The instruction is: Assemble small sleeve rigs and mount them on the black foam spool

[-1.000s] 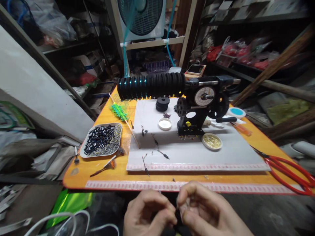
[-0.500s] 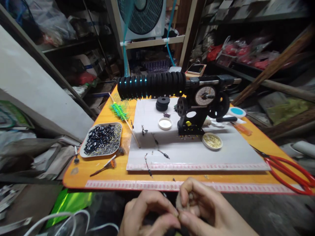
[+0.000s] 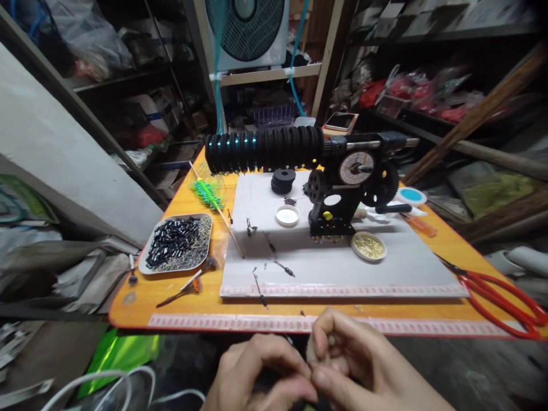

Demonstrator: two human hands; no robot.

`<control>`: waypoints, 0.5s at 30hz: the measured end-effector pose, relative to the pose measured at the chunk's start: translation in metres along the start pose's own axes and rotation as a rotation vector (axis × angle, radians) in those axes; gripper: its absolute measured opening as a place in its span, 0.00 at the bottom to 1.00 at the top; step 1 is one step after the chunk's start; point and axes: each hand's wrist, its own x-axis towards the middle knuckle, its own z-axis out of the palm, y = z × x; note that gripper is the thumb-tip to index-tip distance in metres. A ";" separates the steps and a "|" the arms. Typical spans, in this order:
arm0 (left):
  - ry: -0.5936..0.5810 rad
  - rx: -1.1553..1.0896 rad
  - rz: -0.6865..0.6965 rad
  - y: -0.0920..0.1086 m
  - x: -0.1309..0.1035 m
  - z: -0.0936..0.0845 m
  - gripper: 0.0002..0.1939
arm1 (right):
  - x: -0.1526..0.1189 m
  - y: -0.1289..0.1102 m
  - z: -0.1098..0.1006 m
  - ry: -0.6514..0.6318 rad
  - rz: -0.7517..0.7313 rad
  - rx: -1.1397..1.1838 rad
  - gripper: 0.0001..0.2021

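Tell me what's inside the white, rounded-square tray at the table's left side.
The white, rounded-square tray holds shiny black tube-like pieces and thin grey and yellowish bits. Whatever lies beneath the heap, including most of the bottom, is covered.

Orange table (image 3: 141, 308), white board (image 3: 334, 274), tray of dark tubes (image 3: 175, 244), red-handled scissors (image 3: 499, 297), green feathery piece (image 3: 207, 193), apparently a phone (image 3: 340, 120).

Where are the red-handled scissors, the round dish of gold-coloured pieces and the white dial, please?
Red-handled scissors (image 3: 474, 279), head view: red handle, near the blades.
Round dish (image 3: 371, 260), head view: near rim.
White dial (image 3: 347, 168), head view: left part of its face.
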 end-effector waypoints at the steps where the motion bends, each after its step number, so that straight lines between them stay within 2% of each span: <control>1: -0.042 0.040 0.040 0.000 0.003 -0.002 0.09 | 0.001 -0.001 0.000 -0.004 0.005 -0.006 0.19; 5: -0.209 0.191 0.185 0.007 0.019 -0.011 0.10 | 0.004 -0.007 -0.005 -0.046 0.009 -0.098 0.16; 10: -0.379 0.205 0.226 0.010 0.027 -0.013 0.11 | 0.008 -0.009 -0.009 -0.088 0.026 -0.208 0.12; 12: -0.334 0.165 0.205 0.006 0.024 -0.010 0.14 | 0.007 -0.008 -0.008 -0.052 -0.043 -0.229 0.09; 15: -0.104 0.068 0.094 -0.001 0.014 -0.003 0.10 | 0.004 -0.005 -0.005 0.095 -0.248 -0.389 0.07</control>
